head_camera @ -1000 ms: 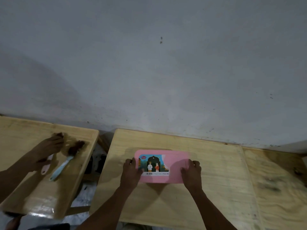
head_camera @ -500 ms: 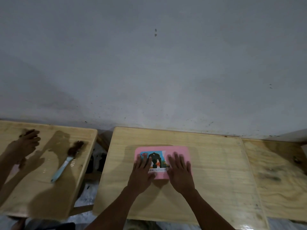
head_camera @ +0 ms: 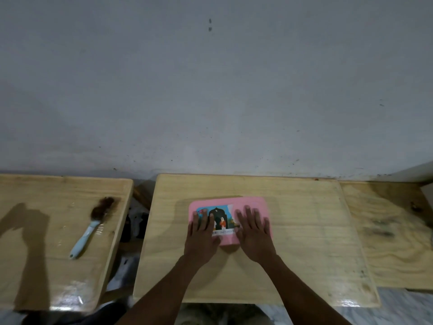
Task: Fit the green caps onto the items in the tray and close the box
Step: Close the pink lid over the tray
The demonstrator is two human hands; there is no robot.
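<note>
A pink box point(head_camera: 249, 204) lies flat near the middle of the centre desk point(head_camera: 304, 242), with its lid down. The lid carries a colourful picture label point(head_camera: 221, 219) on its left half. Both hands rest on top of the lid, side by side. The left hand point(head_camera: 201, 238) lies flat with straight fingers spread over the label. The right hand point(head_camera: 254, 235) lies flat as well, fingers straight, on the plain pink part just to the right. Neither hand curls round anything. No green caps or tray show.

On a separate desk to the left point(head_camera: 46, 191) lies a brush point(head_camera: 90, 228) with a pale blue handle and dark brown bristles, pointing away from the person. Another wooden desk point(head_camera: 393, 242) stands against the right side of the centre one. A grey wall point(head_camera: 210, 90) rises behind them all.
</note>
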